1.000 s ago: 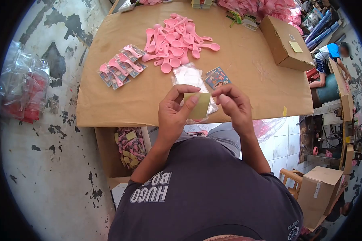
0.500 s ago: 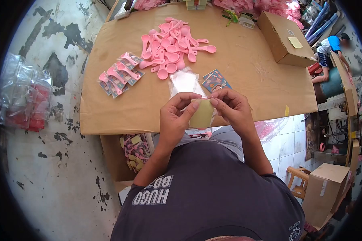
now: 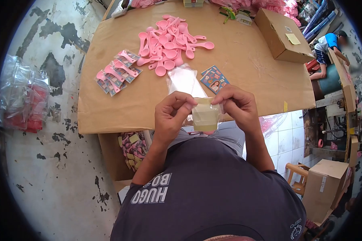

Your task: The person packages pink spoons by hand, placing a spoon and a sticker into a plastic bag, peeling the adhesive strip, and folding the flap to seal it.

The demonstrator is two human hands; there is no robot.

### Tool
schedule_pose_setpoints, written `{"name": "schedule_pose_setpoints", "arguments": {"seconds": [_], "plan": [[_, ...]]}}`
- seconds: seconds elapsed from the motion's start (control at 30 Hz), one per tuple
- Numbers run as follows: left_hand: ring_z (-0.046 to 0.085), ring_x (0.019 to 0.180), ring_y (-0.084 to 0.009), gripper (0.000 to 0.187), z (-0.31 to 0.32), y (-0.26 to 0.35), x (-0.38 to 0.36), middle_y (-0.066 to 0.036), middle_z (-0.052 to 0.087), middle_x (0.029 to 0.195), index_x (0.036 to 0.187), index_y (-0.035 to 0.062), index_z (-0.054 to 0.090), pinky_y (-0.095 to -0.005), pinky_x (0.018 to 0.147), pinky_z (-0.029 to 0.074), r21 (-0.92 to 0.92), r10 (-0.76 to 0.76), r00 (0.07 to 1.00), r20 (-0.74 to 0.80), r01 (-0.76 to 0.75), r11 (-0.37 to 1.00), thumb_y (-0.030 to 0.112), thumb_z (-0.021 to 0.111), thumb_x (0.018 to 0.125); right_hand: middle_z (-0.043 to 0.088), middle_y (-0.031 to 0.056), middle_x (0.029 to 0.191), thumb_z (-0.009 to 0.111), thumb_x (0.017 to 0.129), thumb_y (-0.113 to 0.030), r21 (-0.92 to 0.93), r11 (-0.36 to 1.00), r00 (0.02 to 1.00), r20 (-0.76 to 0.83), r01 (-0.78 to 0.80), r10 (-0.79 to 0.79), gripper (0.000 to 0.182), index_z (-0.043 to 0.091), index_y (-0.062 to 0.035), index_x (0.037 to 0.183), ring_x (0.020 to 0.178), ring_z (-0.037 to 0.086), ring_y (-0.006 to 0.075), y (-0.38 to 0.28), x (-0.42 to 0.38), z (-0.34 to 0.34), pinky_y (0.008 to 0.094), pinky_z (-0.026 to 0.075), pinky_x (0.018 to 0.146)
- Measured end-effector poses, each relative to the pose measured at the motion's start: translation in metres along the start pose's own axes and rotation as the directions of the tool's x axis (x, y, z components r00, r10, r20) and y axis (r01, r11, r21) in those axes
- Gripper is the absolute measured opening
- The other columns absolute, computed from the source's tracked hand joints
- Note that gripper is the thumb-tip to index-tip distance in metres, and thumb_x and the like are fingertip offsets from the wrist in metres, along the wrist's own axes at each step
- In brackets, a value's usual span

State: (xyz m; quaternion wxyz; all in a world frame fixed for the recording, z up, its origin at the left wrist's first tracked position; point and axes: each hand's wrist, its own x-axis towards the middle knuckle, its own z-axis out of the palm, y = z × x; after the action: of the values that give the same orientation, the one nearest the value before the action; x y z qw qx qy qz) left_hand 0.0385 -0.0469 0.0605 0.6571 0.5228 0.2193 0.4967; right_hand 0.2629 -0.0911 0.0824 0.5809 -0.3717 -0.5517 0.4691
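Note:
My left hand (image 3: 169, 116) and my right hand (image 3: 241, 109) pinch the two upper corners of a small clear plastic bag (image 3: 206, 114). A yellowish card shows through the bag, and a bit of pink shows at its lower end. Just beyond my hands lies a stack of clear plastic bags (image 3: 185, 82). To its right are a few blue printed cards (image 3: 214, 79). Behind the stack is a heap of pink plastic spoons (image 3: 169, 44). Several bagged spoons with cards (image 3: 116, 73) overlap at the left of the table.
The table (image 3: 261, 92) is covered in brown paper. A cardboard box (image 3: 283, 38) stands at its back right. Below the left front edge, an open carton (image 3: 133, 150) holds packed pieces. Another person (image 3: 326, 50) bends over equipment at the far right. A second box (image 3: 323, 190) is near a wooden stool.
The bag's upper edge has been drawn wider between my hands, which have moved slightly apart. The card inside now sits lower, behind shiny plastic. The view has shifted a little.

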Motion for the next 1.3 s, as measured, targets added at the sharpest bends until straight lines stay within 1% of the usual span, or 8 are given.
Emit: {"name": "schedule_pose_setpoints", "arguments": {"seconds": [0.17, 0.27, 0.4, 0.53, 0.67, 0.83, 1.03, 1.3], "plan": [[0.068, 0.091, -0.012, 0.014, 0.0, 0.007, -0.004, -0.009, 0.071, 0.098, 0.11, -0.0007, 0.061, -0.0255, 0.08, 0.054, -0.112, -0.035, 0.999, 0.011, 0.036, 0.993, 0.0, 0.066, 0.097, 0.065, 0.0018, 0.093, 0.061, 0.093, 0.003, -0.209, 0.977, 0.998, 0.063, 0.034, -0.021, 0.013, 0.073, 0.0, 0.096, 0.073, 0.052, 0.003, -0.013, -0.003, 0.0, 0.0214, 0.037, 0.061], [0.069, 0.099, -0.0143, 0.017, 0.002, 0.01, -0.006, -0.012, 0.072, 0.111, 0.113, -0.0014, 0.059, -0.0277, 0.085, 0.057, 0.134, -0.095, 0.995, -0.016, 0.096, 0.986, -0.001, 0.066, 0.097, 0.065, 0.0003, 0.093, 0.071, 0.091, 0.002, -0.29, 0.957, 1.0, 0.022, 0.014, -0.008, 0.016, 0.07, -0.0013, 0.106, 0.069, 0.051, 0.0015, -0.003, -0.002, 0.006, 0.02, 0.034, 0.056], [0.072, 0.103, -0.018, 0.031, 0.016, 0.024, -0.003, -0.021, 0.075, 0.112, 0.124, 0.0006, 0.059, -0.0288, 0.086, 0.058, -0.115, -0.101, 0.995, -0.015, 0.098, 0.988, 0.002, 0.071, 0.096, 0.065, -0.0004, 0.094, 0.079, 0.088, 0.0, -0.086, 0.996, 0.996, -0.082, 0.017, -0.024, 0.035, 0.064, -0.0033, 0.12, 0.068, 0.05, 0.0005, 0.004, 0.0, 0.013, 0.0206, 0.034, 0.054], [0.069, 0.096, -0.0107, 0.047, 0.002, 0.028, -0.003, -0.016, 0.076, 0.109, 0.142, -0.0004, 0.058, -0.026, 0.084, 0.055, 0.259, -0.203, 0.966, 0.162, 0.157, 0.953, 0.003, 0.07, 0.097, 0.065, -0.0008, 0.095, 0.08, 0.085, 0.0, -0.128, 0.991, 0.997, -0.055, 0.038, -0.045, 0.048, 0.06, -0.005, 0.128, 0.063, 0.043, -0.0002, 0.003, 0.0, 0.012, 0.0206, 0.033, 0.052], [0.071, 0.106, -0.0151, 0.027, -0.008, 0.033, 0.011, -0.012, 0.077, 0.112, 0.121, -0.0009, 0.072, -0.0307, 0.09, 0.057, 0.536, 0.213, 0.977, 0.001, -0.18, 0.825, -0.001, 0.068, 0.095, 0.065, -0.0003, 0.096, 0.081, 0.083, 0.0, -0.579, 0.814, 0.986, -0.113, 0.037, -0.126, 0.043, 0.064, -0.0046, 0.122, 0.058, 0.035, 0.0019, 0.003, 0.003, 0.019, 0.0208, 0.031, 0.052], [0.063, 0.13, -0.0292, 0.038, -0.076, 0.074, 0.06, -0.017, 0.07, 0.131, 0.12, 0.0032, 0.071, -0.0427, 0.111, 0.046, 0.835, 0.593, 0.779, 0.202, -0.453, 0.311, -0.009, 0.064, 0.085, 0.065, 0.0009, 0.095, 0.077, 0.086, 0.0, -0.488, 0.873, 0.986, -0.153, -0.013, -0.071, 0.026, 0.068, -0.0027, 0.11, 0.057, 0.035, 0.0029, 0.014, -0.006, 0.004, 0.0217, 0.03, 0.052], [0.053, 0.139, -0.0316, 0.039, -0.189, 0.05, 0.087, -0.014, 0.069, 0.131, 0.127, 0.0073, 0.066, -0.0525, 0.122, 0.026, 0.982, 0.09, 0.979, 0.181, -0.184, 0.033, 0.008, 0.06, 0.088, 0.064, 0.0009, 0.092, 0.074, 0.09, -0.002, -0.501, 0.865, 0.98, -0.186, -0.039, -0.064, 0.011, 0.07, -0.001, 0.101, 0.057, 0.036, 0.0034, 0.017, -0.017, -0.007, 0.0227, 0.03, 0.052], [0.044, 0.146, -0.0318, 0.047, -0.195, 0.036, 0.084, -0.01, 0.056, 0.149, 0.135, 0.0145, 0.062, -0.0652, 0.12, 0.02, 0.993, 0.163, 0.981, 0.108, -0.115, 0.035, 0.037, 0.067, 0.094, 0.061, -0.0023, 0.08, 0.072, 0.094, -0.006, -0.492, 0.855, 0.967, -0.252, -0.165, 0.041, 0.007, 0.071, -0.0006, 0.099, 0.058, 0.037, 0.0022, 0.017, -0.02, -0.013, 0.0221, 0.03, 0.053]]}}
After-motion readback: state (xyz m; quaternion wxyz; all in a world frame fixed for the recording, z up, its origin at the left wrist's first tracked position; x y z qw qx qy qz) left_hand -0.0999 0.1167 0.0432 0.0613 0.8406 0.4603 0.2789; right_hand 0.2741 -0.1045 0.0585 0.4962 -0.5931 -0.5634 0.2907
